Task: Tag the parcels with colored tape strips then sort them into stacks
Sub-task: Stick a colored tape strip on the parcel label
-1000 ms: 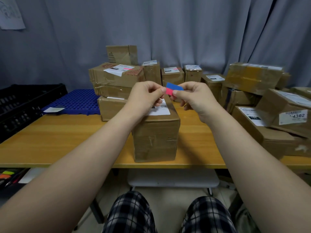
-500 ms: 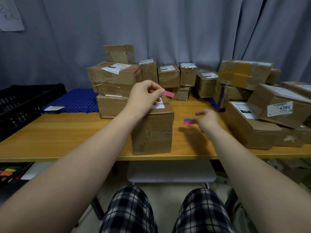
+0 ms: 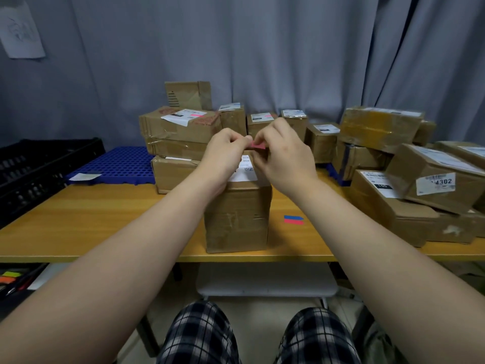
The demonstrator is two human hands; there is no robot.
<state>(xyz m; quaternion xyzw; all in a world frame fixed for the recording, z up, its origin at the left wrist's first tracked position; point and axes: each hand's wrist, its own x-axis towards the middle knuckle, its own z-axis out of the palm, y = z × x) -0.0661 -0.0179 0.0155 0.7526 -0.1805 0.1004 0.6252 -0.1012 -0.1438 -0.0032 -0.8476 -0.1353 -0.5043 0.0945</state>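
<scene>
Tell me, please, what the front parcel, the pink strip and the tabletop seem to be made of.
The parcel looks like matte brown cardboard, creased, with shiny clear tape on its front. The pink strip, pinched between left hand and right hand, seems thin paper or plastic tape; blur leaves it open. The tabletop looks like smooth yellowish wood or laminate, faintly sheened.

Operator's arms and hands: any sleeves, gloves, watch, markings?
Bare throughout: left hand and right hand ungloved, no watch, band or ring showing; forearms uncovered to the frame edge, no sleeve in view. Dark checked cloth on the legs.
</scene>
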